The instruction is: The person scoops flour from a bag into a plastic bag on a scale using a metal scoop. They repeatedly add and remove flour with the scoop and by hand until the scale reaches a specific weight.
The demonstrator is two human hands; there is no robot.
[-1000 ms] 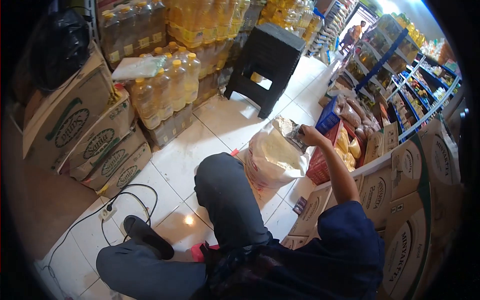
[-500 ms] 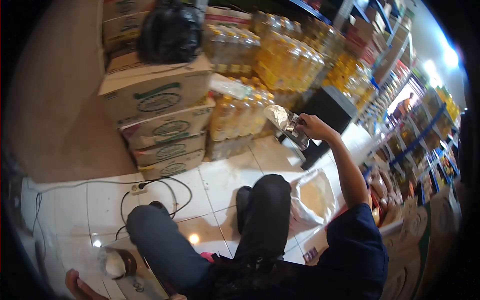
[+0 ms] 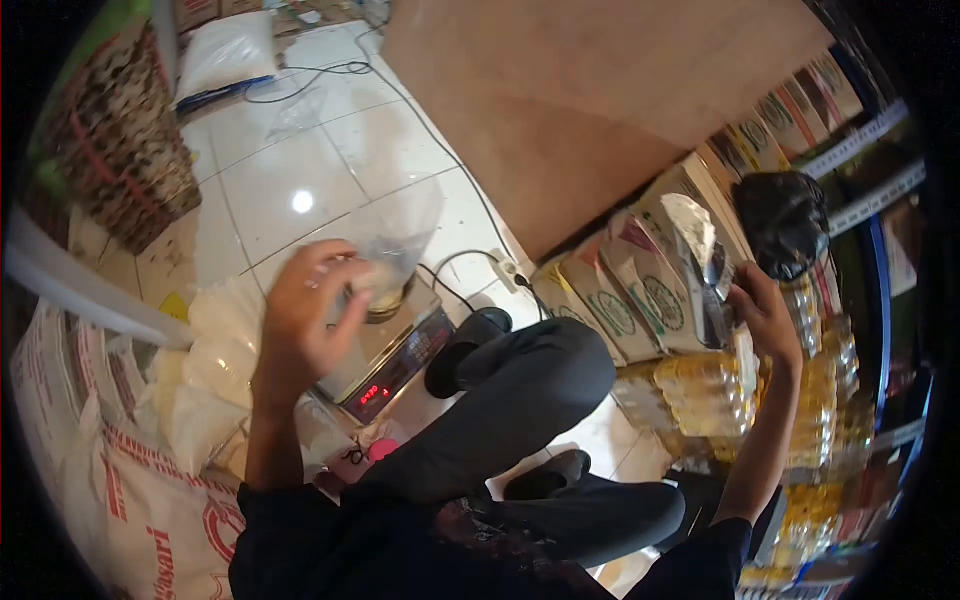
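Note:
My right hand is closed around a metal scoop heaped with white powder, held up at the right. On the left, my left hand has its thumb and fingers apart, right at a clear plastic bag. The bag stands up from a round container on a digital scale with lit red digits. My fingers partly cover the container and the bag's lower part.
Open sacks of pale goods stand at the left, beside a printed sack. Stacked cartons, a black plastic bag and bottles of yellow oil line the right. A cable crosses the tiled floor to a socket.
The view has swung left toward the scale. My right hand has carried the loaded scoop away from the white sack, and my left hand has come to the plastic bag.

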